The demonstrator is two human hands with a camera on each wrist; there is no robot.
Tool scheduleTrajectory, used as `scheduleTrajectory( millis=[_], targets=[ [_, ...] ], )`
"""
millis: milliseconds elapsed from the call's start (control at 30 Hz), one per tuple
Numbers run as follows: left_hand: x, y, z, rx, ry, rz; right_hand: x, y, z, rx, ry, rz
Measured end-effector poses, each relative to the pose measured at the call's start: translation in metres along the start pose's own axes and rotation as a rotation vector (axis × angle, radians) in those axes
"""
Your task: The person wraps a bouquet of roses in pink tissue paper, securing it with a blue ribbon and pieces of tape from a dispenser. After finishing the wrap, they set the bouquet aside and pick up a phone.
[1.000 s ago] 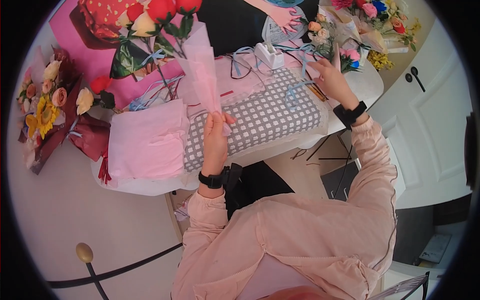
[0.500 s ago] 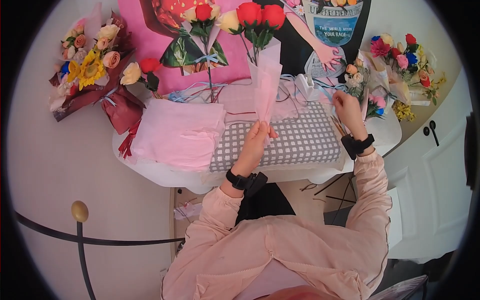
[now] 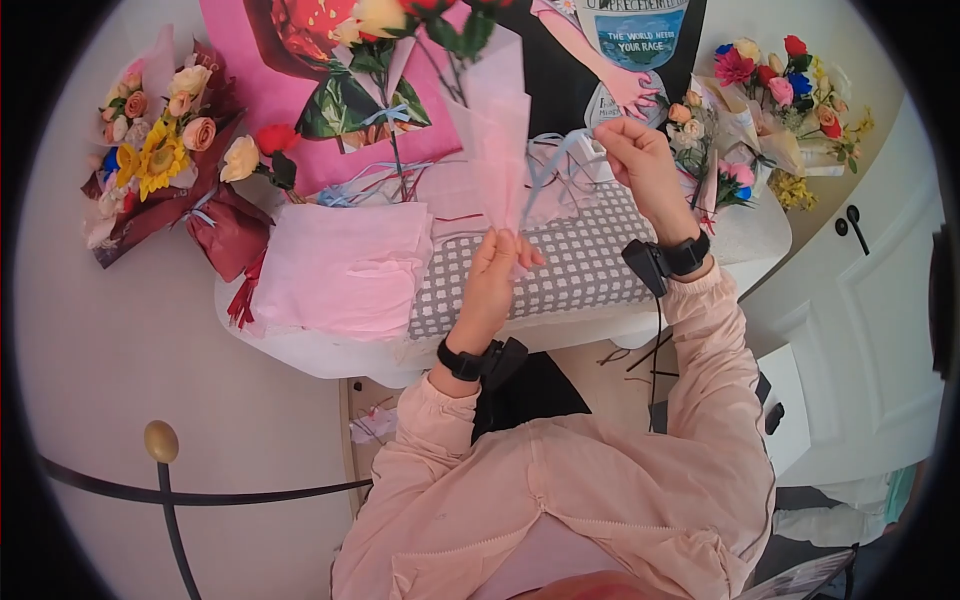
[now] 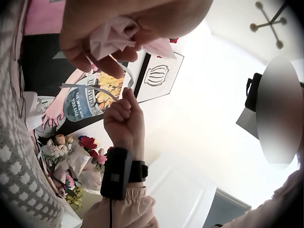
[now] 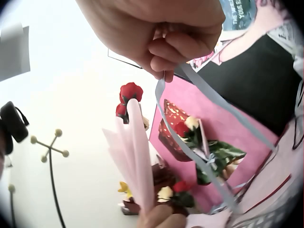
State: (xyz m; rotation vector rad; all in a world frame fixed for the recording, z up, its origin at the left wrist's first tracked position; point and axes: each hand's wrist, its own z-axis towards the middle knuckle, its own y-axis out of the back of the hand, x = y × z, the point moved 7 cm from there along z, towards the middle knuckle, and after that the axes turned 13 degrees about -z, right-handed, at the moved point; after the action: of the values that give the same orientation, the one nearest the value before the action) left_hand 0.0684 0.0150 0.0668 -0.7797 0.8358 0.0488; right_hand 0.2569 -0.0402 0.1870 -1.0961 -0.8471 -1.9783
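Observation:
The left hand [image 3: 490,275] grips the gathered base of a pink paper wrap [image 3: 498,140] around red and cream roses, above the checked cloth. Raised to its right, the right hand [image 3: 645,165] pinches a pale blue ribbon [image 3: 560,155] that hangs toward the bouquet. In the left wrist view the crumpled paper end [image 4: 114,38] pokes out between the left fingers. The right wrist view shows the ribbon [image 5: 213,97] hanging in two strands from the right fingertips, beside the wrapped roses [image 5: 130,92].
Folded pink sheets [image 3: 340,265] lie on the table's left, beside a checked cloth [image 3: 570,260]. A dark red bouquet [image 3: 225,235] stands at far left, more flowers [image 3: 780,90] at right. A small white holder [image 3: 590,160] and loose ribbons lie at the back.
The right hand went to the table's right back, then came up and left with the blue ribbon. The left hand still holds the wrapped roses; the head view has shifted.

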Motion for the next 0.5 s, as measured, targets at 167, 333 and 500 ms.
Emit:
scheduleTrajectory(
  millis=[167,333,500],
  targets=[
    [-0.009,-0.022,-0.002,0.067,-0.045,-0.016,-0.01,-0.038,-0.022,0.11,0.038,-0.337],
    [0.021,-0.034,0.001,0.028,0.058,-0.029,-0.017,-0.058,-0.056,0.219,-0.077,-0.242],
    [0.043,-0.028,0.003,0.059,0.08,-0.018,-0.033,-0.059,-0.072,0.374,-0.232,0.071]
  ],
)
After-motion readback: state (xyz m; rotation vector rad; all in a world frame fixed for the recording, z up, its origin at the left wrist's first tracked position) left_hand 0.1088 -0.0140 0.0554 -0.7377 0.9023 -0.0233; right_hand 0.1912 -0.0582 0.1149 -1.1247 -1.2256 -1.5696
